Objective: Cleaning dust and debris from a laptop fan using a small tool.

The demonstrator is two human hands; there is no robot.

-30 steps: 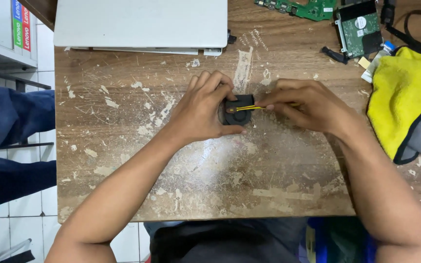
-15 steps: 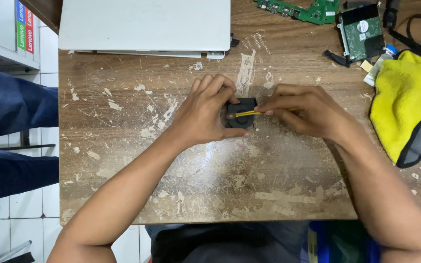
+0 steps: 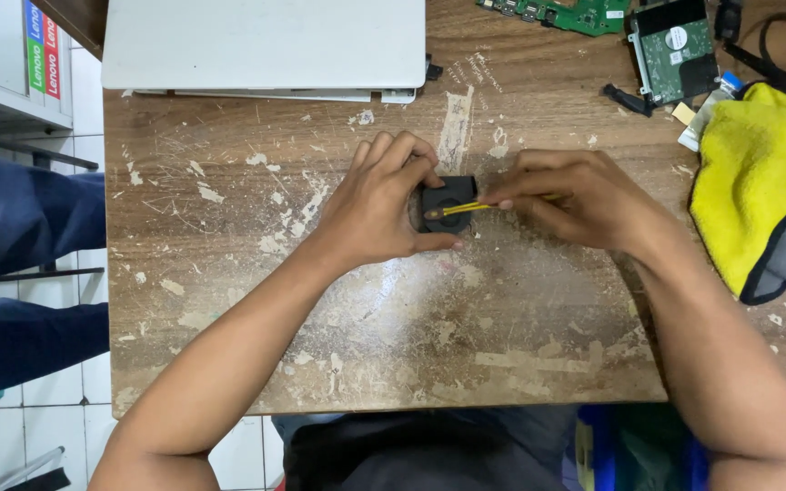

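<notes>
We are viewing, from above, a worn wooden table flecked with pale paint. Near its centre we are seeing a small black fan housing lying flat on the surface. The left hand is curling around the housing's left edge, fingers above and thumb below, grasping it and pressing it to the table. The right hand is pinching a thin yellow-handled tool between thumb and fingertips; the tool is lying almost level, its tip reaching across the housing toward the left hand. Behind the hands, a closed silver laptop is resting at the far edge. To the right we are noting a yellow cloth with dark trim, a bare hard drive and a green circuit board.
</notes>
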